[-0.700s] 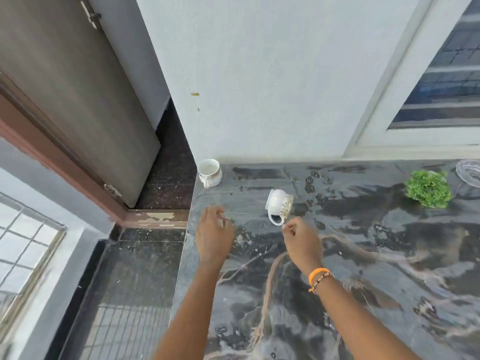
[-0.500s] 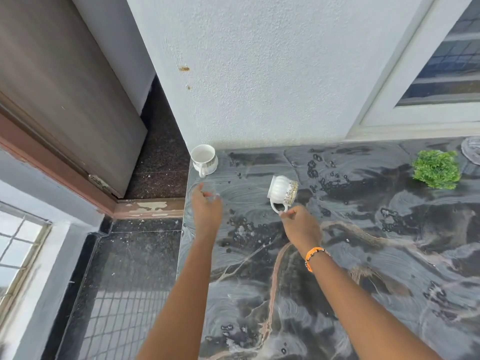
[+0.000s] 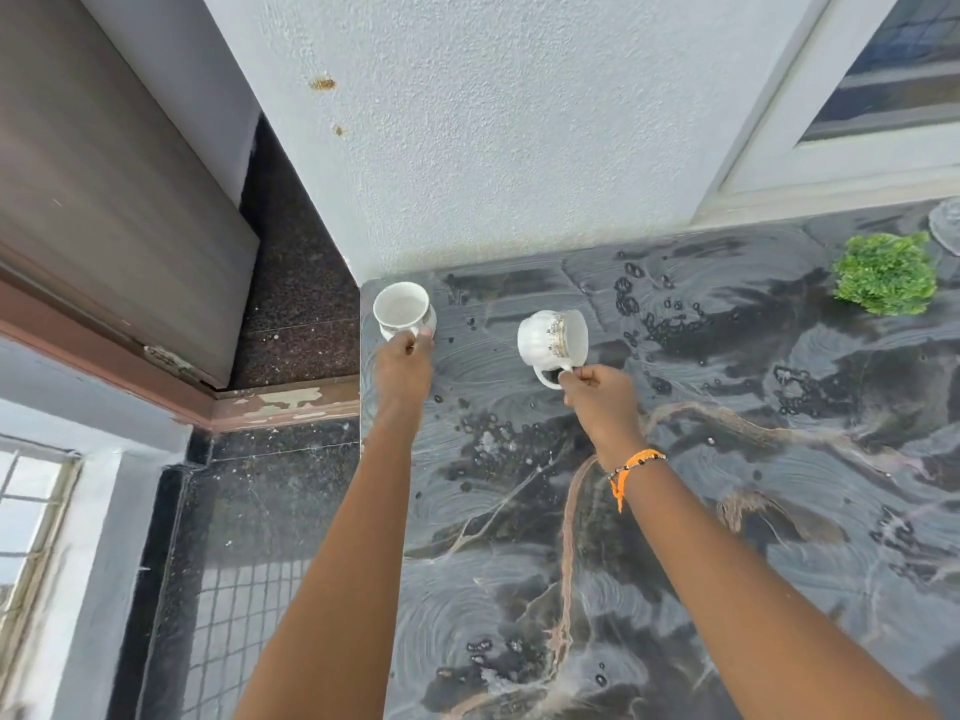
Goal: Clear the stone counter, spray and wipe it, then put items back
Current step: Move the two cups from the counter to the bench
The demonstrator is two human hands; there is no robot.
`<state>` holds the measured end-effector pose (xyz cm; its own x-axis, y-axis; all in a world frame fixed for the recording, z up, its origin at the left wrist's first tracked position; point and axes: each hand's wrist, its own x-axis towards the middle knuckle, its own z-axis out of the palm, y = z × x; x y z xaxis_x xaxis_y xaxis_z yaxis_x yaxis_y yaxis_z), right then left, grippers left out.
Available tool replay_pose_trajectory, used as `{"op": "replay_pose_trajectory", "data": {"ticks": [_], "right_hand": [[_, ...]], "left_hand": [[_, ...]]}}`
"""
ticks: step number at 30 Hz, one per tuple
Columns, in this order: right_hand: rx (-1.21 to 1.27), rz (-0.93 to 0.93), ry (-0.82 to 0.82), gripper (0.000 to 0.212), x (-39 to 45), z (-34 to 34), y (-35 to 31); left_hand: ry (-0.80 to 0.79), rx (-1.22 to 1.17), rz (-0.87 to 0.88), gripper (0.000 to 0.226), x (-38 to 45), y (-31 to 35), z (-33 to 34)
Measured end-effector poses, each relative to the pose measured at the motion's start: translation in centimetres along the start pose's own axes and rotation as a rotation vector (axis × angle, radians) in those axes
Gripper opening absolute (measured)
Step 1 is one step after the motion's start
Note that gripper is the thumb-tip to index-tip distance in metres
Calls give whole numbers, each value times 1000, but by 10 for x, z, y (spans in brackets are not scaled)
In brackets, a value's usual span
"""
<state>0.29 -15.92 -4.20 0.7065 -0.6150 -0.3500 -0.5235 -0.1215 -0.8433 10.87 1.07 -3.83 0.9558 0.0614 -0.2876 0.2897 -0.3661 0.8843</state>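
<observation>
The dark marbled stone counter (image 3: 701, 537) shows wet swirl marks and droplets. At its far left corner stands an upright white cup (image 3: 401, 309); my left hand (image 3: 402, 371) is closed on its handle. A second white cup (image 3: 553, 339) with a gold pattern is tipped on its side, mouth facing right, and my right hand (image 3: 602, 397) pinches its handle. An orange thread bracelet sits on my right wrist.
A small green plant (image 3: 885, 272) sits at the counter's far right, beside a glass dish (image 3: 945, 223) cut by the frame edge. A white wall runs behind the counter, a window at upper right. Left of the counter is a drop to dark tiled floor and a door.
Both hands reached forward. My left hand went from empty air to gripping the corner cup's handle. My right hand kept hold of the tipped cup's handle.
</observation>
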Motion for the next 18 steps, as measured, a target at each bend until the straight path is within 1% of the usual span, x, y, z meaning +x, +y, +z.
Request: {"op": "replay_pose_trajectory", "data": {"ticks": [2,5,8,11,13,18], "right_hand": [[136,37,-58,35,-2,-1,-5],[266,76,-133,32,-6,-9,-8],[338,73,-148,29,-14,-31,-5],[313,32,-123,28,-24,-67,8],[286,7,-79,28,-33,-98,22],[292,14,60,26,-58,-195,73]], "left_hand": [[-9,-83,-4,36,-15,2,6],[-14,-148,-30,37,-42,7,17],[-55,-174,-57,35,-75,15,29],[-129,-140,-40,34,-114,23,52],[-175,-122,-3,35,-145,30,73],[-301,-92,80,36,-229,42,141]]}}
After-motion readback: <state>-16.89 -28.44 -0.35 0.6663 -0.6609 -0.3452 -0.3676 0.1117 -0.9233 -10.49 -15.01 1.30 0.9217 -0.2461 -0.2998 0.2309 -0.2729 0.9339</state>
